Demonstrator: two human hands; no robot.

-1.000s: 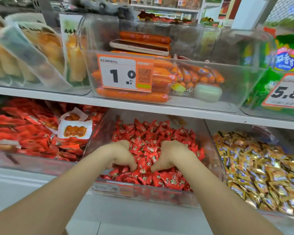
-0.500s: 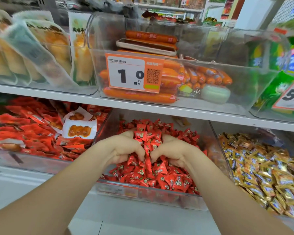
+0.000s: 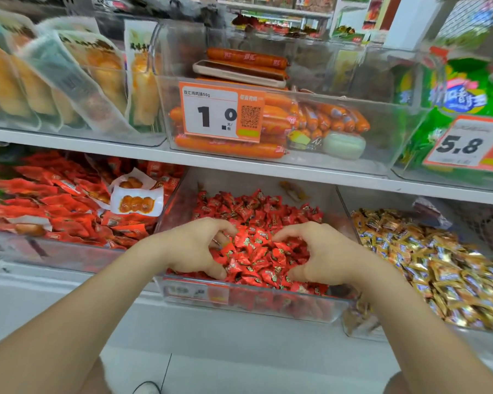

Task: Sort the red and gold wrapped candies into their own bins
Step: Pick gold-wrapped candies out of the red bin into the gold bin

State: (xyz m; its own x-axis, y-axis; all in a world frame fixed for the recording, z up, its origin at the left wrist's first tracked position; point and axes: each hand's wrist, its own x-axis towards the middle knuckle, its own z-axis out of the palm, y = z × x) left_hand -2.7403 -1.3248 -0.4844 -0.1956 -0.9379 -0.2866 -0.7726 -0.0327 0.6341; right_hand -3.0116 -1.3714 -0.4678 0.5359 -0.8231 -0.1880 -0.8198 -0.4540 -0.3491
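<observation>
A clear bin (image 3: 248,301) on the lower shelf is full of red wrapped candies (image 3: 256,220). Both my hands are inside it, near its front. My left hand (image 3: 194,245) and my right hand (image 3: 322,254) each curl thumb and fingers round a heap of the red candies lying between them. To the right, a second clear bin (image 3: 342,206) holds gold wrapped candies (image 3: 427,251). One brownish wrapped piece (image 3: 292,191) lies alone at the back of the red bin.
Left of the red bin is a bin of red snack packets (image 3: 54,206). The upper shelf (image 3: 239,166) carries a sausage bin with a 1.0 price tag (image 3: 221,112), a phone (image 3: 239,73) on the sausages, and green bags (image 3: 464,92) at the right.
My hands were pressed together over the candies; now they have drawn apart, and the heap between them lies wider.
</observation>
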